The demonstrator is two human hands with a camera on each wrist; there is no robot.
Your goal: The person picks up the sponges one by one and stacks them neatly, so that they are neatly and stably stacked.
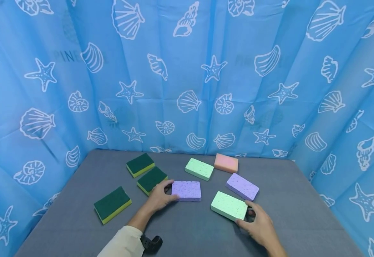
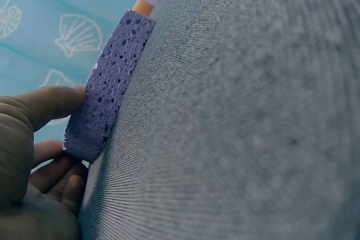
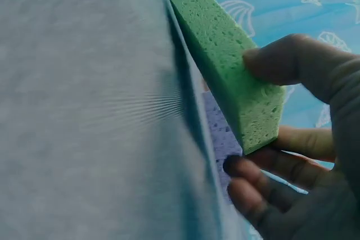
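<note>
left hand: grips purple sponge at its left end
right hand: pinches green sponge at its right corner
bench: bare near edge

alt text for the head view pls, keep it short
Two hands each grip a sponge on a grey table: left hand on a purple sponge, right hand on a light green sponge. Six more sponges lie around; blue seashell curtain behind.

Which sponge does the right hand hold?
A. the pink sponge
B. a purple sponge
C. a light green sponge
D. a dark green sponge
C: the right hand grips the end of the near light green sponge, thumb on one face and fingers at the other, as the right wrist view shows; the left hand holds a purple sponge.
</note>
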